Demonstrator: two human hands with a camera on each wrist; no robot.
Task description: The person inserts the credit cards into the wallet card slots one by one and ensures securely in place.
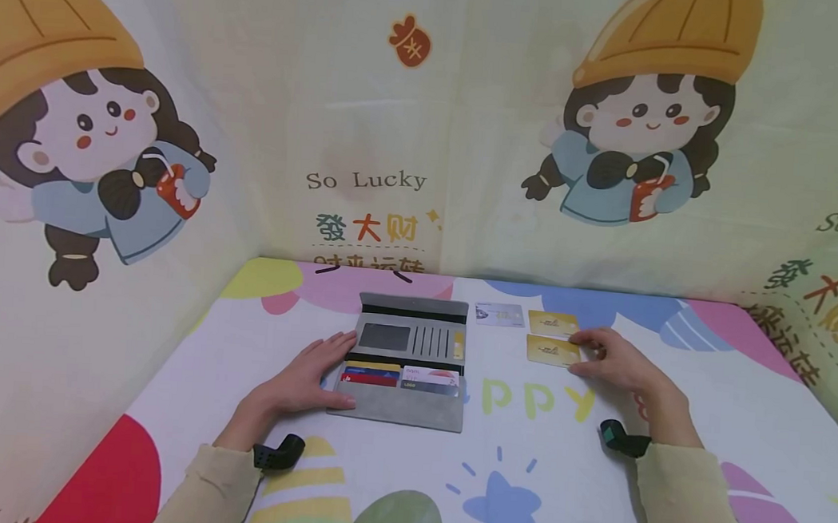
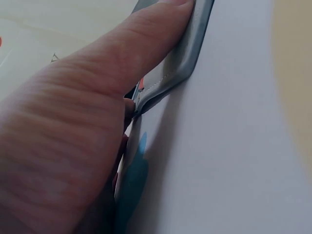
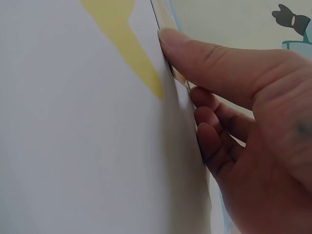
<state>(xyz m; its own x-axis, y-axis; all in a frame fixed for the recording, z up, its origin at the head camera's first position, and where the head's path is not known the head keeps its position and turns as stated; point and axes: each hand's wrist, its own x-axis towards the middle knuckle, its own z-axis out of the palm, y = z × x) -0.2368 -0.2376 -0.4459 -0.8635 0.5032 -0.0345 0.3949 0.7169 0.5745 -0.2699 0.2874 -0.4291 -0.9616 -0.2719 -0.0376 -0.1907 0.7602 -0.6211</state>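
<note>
A grey wallet (image 1: 403,411) lies unfolded on the table, with several cards in its slots, among them a pink-and-white card (image 1: 429,376). My left hand (image 1: 304,376) rests at the wallet's left side, thumb on the lower flap and fingers stretched along the edge. The left wrist view shows that thumb (image 2: 131,46) lying over the wallet's edge. On the right, my right hand (image 1: 618,360) pinches the right end of the lower gold card (image 1: 550,350) between thumb and fingers. Just above it lies the upper gold card (image 1: 550,323), with a silver card (image 1: 500,314) to its left.
The table is covered with a printed cloth (image 1: 392,468) showing coloured shapes and letters. Behind it hangs a pale backdrop (image 1: 484,137) with cartoon figures. Dark wrist cameras (image 1: 279,451) are strapped at both sleeves.
</note>
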